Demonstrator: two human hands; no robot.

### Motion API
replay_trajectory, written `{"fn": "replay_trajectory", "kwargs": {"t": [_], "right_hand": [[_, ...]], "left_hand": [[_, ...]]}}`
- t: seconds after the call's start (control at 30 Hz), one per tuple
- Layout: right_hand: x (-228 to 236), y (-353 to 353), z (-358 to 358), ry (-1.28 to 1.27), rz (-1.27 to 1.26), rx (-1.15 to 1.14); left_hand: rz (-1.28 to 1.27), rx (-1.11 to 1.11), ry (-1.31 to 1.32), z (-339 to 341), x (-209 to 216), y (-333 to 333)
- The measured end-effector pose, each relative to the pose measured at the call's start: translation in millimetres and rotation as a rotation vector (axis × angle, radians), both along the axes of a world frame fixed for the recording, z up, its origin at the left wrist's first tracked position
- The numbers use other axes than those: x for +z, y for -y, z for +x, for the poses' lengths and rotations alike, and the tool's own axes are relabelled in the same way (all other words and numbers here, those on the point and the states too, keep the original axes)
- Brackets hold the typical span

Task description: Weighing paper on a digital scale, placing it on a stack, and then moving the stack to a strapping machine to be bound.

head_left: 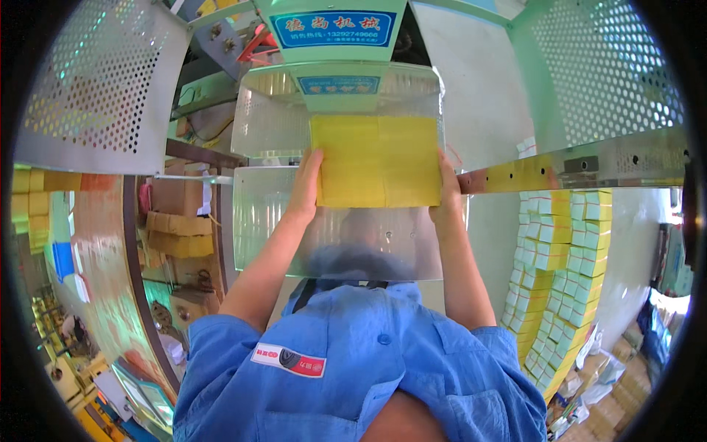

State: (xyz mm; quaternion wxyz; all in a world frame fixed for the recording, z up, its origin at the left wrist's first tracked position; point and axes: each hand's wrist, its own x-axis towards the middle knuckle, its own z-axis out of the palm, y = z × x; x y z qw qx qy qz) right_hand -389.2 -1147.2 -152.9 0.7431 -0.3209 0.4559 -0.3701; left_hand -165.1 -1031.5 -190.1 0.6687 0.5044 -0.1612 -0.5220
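Between my two hands is a flat, rectangular stack of yellow paper (pixel 350 162), with a faint seam running down its middle. My left hand (pixel 306 184) is pressed against its left edge, fingers mostly hidden behind or beneath it. On the opposite edge my right hand (pixel 447 188) grips the stack the same way. It is held above a shiny metal plate (pixel 258 221) of the machine, in front of a pale green machine housing (pixel 335 62) with a blue label.
Perforated metal guards (pixel 103 88) flank the machine at left and right. A metal bar (pixel 574 163) with holes juts in near my right hand. Tall piles of yellow-and-white paper bundles (pixel 560 272) stand at the right. A worn wooden tabletop (pixel 107 258) lies at the left.
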Motion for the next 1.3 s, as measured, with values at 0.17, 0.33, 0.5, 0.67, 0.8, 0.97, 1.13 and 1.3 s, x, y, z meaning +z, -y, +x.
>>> {"fn": "replay_trajectory", "kwargs": {"t": [0.17,0.33,0.5,0.67,0.8,0.97,1.13,1.3], "right_hand": [[-10,4,-4,0.057,0.012,0.043],[-13,4,-6,0.107,0.022,-0.024],[-11,1,-12,0.183,-0.054,-0.034],[-57,9,-28,0.172,-0.095,0.053],[-37,6,-19,0.198,-0.070,0.012],[-34,8,-21,0.201,0.021,0.084],[-12,5,-21,0.168,-0.066,-0.051],[-37,4,-24,0.088,-0.093,0.044]], "left_hand": [[0.026,0.001,0.021,-2,11,2],[0.065,-0.048,0.086,-2,13,1],[0.067,-0.078,0.148,-5,9,4],[0.098,-0.079,0.126,-5,8,1],[0.145,-0.047,0.194,-10,4,7],[0.170,-0.039,0.283,-21,16,17],[0.176,0.058,0.157,-29,-2,20],[0.132,-0.030,0.174,-27,7,23]]}}
